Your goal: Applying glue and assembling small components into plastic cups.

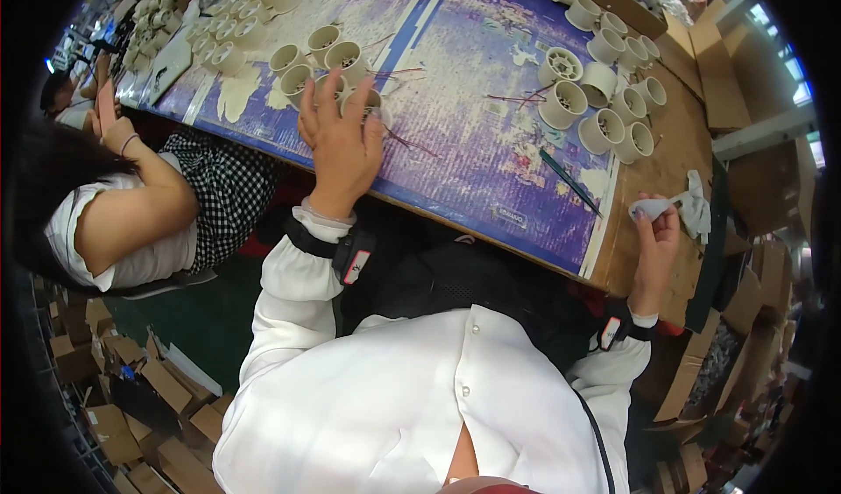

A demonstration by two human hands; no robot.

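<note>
My left hand reaches over a small group of round cream cups, fingers spread. Its fingertips overlap the nearer cups; whether they touch is unclear. Thin dark-red wires trail from this group onto the table. At the right edge of the table, my right hand is closed on a pale, spoon-shaped piece, held between thumb and fingers. Beside that piece lies a crumpled whitish rag. Dark tweezers rest on the table between my hands.
More cream cups with small parts inside cluster at the right of the worn purple-covered table. Another cup batch stands far left. A seated person is at my left. Cardboard boxes stand beyond the right edge.
</note>
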